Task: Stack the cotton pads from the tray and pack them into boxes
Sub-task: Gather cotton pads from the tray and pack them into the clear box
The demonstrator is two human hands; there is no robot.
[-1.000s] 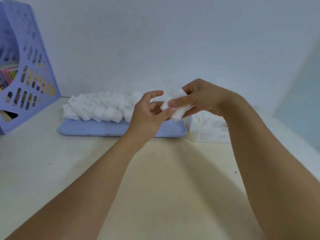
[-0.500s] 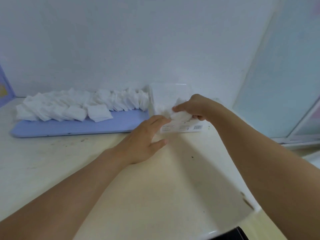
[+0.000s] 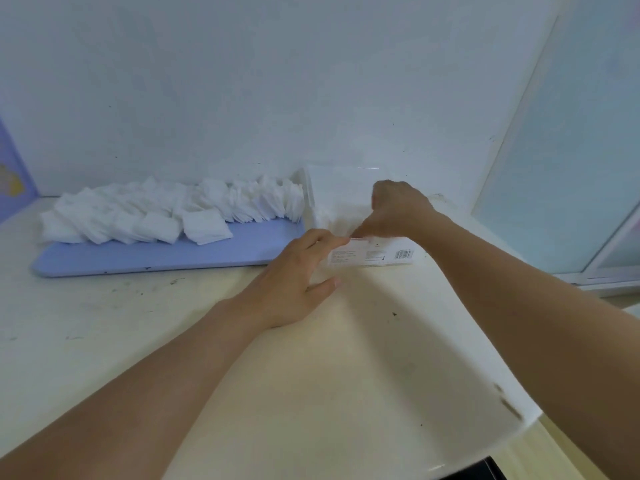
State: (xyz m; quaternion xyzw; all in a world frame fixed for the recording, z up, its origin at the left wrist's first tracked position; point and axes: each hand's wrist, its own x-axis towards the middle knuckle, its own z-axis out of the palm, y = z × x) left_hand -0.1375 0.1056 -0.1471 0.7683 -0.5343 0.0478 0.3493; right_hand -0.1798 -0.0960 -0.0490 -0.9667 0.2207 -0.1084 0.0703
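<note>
Several white cotton pads [image 3: 138, 216] lie in overlapping rows on a flat lilac tray [image 3: 207, 254] at the back of the table. Right of the tray stands a clear plastic box [image 3: 374, 255] with a printed label, its lid [image 3: 343, 183] tilted up against the wall. My right hand [image 3: 398, 209] reaches down into the box, fingers curled round a stack of pads that it mostly hides; its thumb lies along the front wall. My left hand [image 3: 298, 275] rests on the table, its straight fingertips touching the box's front left rim.
A lilac file rack [image 3: 10, 174] shows at the far left edge. A window frame [image 3: 571, 168] rises on the right. The cream table [image 3: 311, 375] ends in an edge at the lower right, with a dark object [image 3: 478, 472] below it.
My right hand has carried the pad stack from mid-air down into the box. The left hand let go of the stack and dropped to the box's front rim. The view swung right.
</note>
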